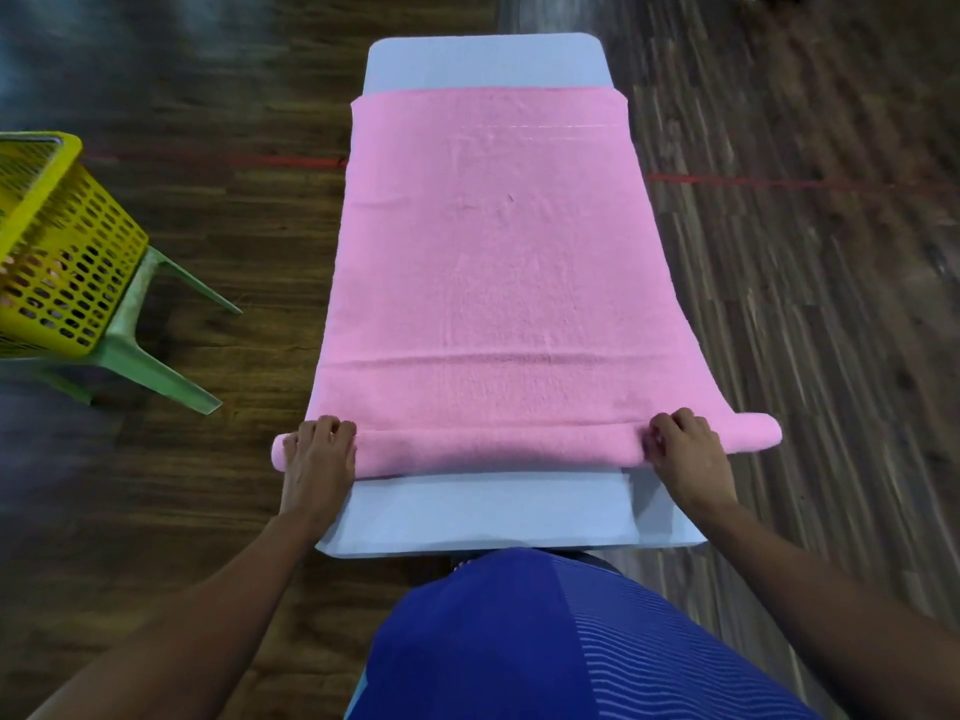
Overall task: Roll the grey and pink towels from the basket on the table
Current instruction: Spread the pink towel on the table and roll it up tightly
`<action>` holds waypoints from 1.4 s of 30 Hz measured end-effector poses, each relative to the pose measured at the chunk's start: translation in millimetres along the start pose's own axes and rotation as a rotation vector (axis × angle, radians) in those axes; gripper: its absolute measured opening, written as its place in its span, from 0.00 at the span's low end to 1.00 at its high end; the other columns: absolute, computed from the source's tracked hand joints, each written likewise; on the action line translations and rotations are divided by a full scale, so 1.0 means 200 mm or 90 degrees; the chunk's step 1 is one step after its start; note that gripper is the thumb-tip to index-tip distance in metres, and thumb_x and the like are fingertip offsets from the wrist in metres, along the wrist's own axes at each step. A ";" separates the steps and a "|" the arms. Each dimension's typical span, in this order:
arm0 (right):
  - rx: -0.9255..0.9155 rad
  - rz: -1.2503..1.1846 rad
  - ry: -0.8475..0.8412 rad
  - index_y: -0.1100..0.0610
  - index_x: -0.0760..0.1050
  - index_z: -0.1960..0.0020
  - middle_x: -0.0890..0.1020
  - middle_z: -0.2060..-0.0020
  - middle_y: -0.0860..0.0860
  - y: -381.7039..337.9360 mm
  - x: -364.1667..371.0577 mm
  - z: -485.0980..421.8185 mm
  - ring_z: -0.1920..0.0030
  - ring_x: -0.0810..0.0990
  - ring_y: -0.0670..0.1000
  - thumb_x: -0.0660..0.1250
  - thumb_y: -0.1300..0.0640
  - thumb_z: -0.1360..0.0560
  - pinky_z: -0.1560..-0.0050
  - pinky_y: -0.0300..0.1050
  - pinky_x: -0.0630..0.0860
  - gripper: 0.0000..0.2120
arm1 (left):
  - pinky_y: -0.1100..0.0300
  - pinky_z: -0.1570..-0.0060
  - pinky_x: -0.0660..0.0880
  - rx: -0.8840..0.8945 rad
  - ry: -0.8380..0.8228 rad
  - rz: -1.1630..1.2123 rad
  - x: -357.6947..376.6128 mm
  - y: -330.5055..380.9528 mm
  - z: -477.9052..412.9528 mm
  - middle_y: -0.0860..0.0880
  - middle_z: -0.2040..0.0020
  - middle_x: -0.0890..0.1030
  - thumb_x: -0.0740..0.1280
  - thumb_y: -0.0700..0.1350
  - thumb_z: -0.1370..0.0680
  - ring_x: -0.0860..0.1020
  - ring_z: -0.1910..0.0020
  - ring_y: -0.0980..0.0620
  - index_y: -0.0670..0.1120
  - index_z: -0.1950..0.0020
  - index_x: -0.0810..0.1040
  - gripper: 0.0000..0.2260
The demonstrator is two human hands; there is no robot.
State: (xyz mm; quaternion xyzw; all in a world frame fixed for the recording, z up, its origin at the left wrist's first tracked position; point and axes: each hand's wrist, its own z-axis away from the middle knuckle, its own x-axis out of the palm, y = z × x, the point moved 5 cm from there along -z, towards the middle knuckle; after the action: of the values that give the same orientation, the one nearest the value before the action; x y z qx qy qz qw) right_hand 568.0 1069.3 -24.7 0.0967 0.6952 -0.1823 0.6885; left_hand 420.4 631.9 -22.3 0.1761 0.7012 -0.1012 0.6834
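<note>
The step in hand looks like the start of rolling the pink towel [498, 262]: at the near end of the table [488, 517] its edge is turned over into a thin roll [498, 449] that lies across the table's width and overhangs both sides. The left hand [318, 454] rests on the roll's left end, fingers curled down over the top of it; the right hand [685, 454] sits near the right end, fingers bent and pressed onto the roll, so both hands grip the cloth, not clenched into fists. The next move, I judge, calls for both hands to push the roll away evenly, so that it stays straight and tight and neither end runs ahead. Beyond the hands the towel lies flat and smooth along the table, with one faint crease across just past the roll and a stitched line near its far hem; a bare strip of table shows past that. To the left, well apart, a yellow basket [57, 252] stands on a green stool [156, 356]; something pale shows through its holes, but I cannot tell whether it is the grey towel.
</note>
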 end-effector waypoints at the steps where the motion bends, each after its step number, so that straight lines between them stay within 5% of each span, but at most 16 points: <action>1: -0.005 -0.021 0.013 0.62 0.76 0.57 0.76 0.60 0.59 0.00 -0.01 0.01 0.61 0.74 0.62 0.66 0.60 0.27 0.62 0.55 0.71 0.05 | 0.46 0.54 0.71 0.010 -0.004 0.023 0.00 0.01 0.01 0.41 0.52 0.79 0.71 0.34 0.29 0.75 0.54 0.41 0.39 0.49 0.80 0.10; 5: -0.058 0.030 -0.076 0.57 0.75 0.42 0.79 0.45 0.54 0.02 0.04 0.07 0.43 0.76 0.59 0.71 0.62 0.36 0.39 0.60 0.69 0.21 | 0.41 0.41 0.73 0.009 -0.105 0.051 0.08 0.01 0.06 0.38 0.41 0.78 0.71 0.34 0.33 0.75 0.42 0.38 0.36 0.38 0.77 0.23; 8: -0.058 0.048 -0.085 0.55 0.76 0.42 0.81 0.45 0.52 0.04 0.05 0.05 0.41 0.76 0.58 0.70 0.61 0.31 0.33 0.60 0.63 0.18 | 0.40 0.35 0.70 -0.014 -0.134 0.058 0.09 0.01 0.06 0.37 0.39 0.78 0.71 0.35 0.32 0.75 0.39 0.38 0.37 0.36 0.76 0.24; 12: -0.038 0.073 -0.095 0.52 0.79 0.52 0.83 0.57 0.51 0.02 0.00 -0.02 0.49 0.77 0.57 0.62 0.51 0.29 0.34 0.57 0.60 0.10 | 0.41 0.36 0.70 -0.023 -0.115 0.046 0.04 -0.01 0.00 0.43 0.51 0.83 0.68 0.40 0.27 0.79 0.51 0.43 0.41 0.49 0.81 0.09; 16: 0.004 0.107 -0.181 0.51 0.78 0.48 0.81 0.54 0.52 0.02 -0.01 -0.06 0.46 0.75 0.54 0.58 0.49 0.25 0.36 0.55 0.57 0.13 | 0.39 0.38 0.68 0.007 -0.105 -0.041 -0.01 0.00 -0.03 0.44 0.64 0.81 0.67 0.40 0.26 0.79 0.63 0.43 0.43 0.56 0.77 0.01; 19: 0.005 0.068 -0.085 0.56 0.76 0.51 0.78 0.56 0.55 0.02 -0.02 -0.07 0.52 0.74 0.60 0.68 0.53 0.28 0.49 0.55 0.65 0.09 | 0.42 0.47 0.72 -0.009 -0.044 -0.049 -0.02 -0.02 -0.04 0.42 0.56 0.79 0.69 0.37 0.27 0.77 0.57 0.41 0.41 0.50 0.76 0.07; 22: 0.008 -0.033 -0.043 0.63 0.75 0.57 0.77 0.61 0.59 -0.01 -0.02 -0.04 0.59 0.74 0.62 0.68 0.62 0.27 0.61 0.54 0.69 0.03 | 0.47 0.56 0.73 -0.017 -0.041 0.034 0.01 0.00 -0.01 0.39 0.52 0.79 0.68 0.32 0.28 0.75 0.56 0.42 0.38 0.47 0.78 0.10; 25: -0.042 -0.008 -0.042 0.62 0.77 0.54 0.79 0.58 0.57 -0.03 0.02 0.02 0.58 0.75 0.61 0.71 0.64 0.33 0.60 0.53 0.71 0.09 | 0.43 0.41 0.73 -0.041 -0.105 0.083 0.07 0.02 0.03 0.36 0.41 0.78 0.69 0.31 0.31 0.76 0.43 0.38 0.35 0.37 0.76 0.21; 28: -0.082 0.013 -0.082 0.60 0.77 0.45 0.81 0.49 0.56 -0.02 0.06 0.06 0.49 0.78 0.60 0.73 0.64 0.39 0.47 0.56 0.75 0.22 | 0.42 0.31 0.65 -0.037 -0.151 0.060 0.10 0.02 0.03 0.36 0.36 0.75 0.69 0.34 0.31 0.72 0.36 0.37 0.36 0.32 0.72 0.27; 32: -0.051 0.036 -0.098 0.56 0.79 0.48 0.83 0.52 0.53 0.00 0.03 0.02 0.50 0.79 0.59 0.70 0.59 0.33 0.44 0.54 0.71 0.14 | 0.43 0.36 0.69 -0.041 -0.127 0.070 0.05 0.01 -0.02 0.40 0.45 0.81 0.68 0.38 0.28 0.78 0.46 0.41 0.39 0.43 0.79 0.14; 35: -0.043 0.087 -0.181 0.53 0.78 0.50 0.82 0.54 0.51 -0.01 0.00 -0.03 0.50 0.77 0.57 0.59 0.48 0.28 0.48 0.52 0.67 0.13 | 0.46 0.42 0.71 -0.005 -0.175 0.025 0.02 0.02 -0.06 0.45 0.57 0.82 0.61 0.46 0.24 0.76 0.57 0.46 0.45 0.55 0.76 0.06; 38: 0.002 0.060 -0.241 0.52 0.74 0.45 0.81 0.51 0.54 0.02 0.01 -0.07 0.48 0.76 0.57 0.58 0.49 0.25 0.46 0.52 0.63 0.13 | 0.46 0.49 0.73 -0.033 -0.156 0.057 0.00 0.00 -0.07 0.43 0.60 0.80 0.61 0.43 0.23 0.74 0.62 0.45 0.43 0.50 0.74 0.05; 42: 0.000 0.075 -0.064 0.58 0.76 0.48 0.77 0.53 0.58 0.02 -0.02 -0.09 0.53 0.74 0.62 0.69 0.57 0.28 0.53 0.56 0.69 0.10 | 0.43 0.50 0.73 -0.034 -0.015 0.025 -0.01 -0.01 -0.05 0.39 0.49 0.78 0.67 0.33 0.27 0.74 0.52 0.40 0.39 0.45 0.76 0.11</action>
State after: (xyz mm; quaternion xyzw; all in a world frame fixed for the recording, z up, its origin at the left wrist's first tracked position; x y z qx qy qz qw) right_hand 552.9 1080.3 -22.1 0.1279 0.6532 -0.1459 0.7319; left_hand 409.8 633.5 -21.0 0.1702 0.6920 -0.0713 0.6979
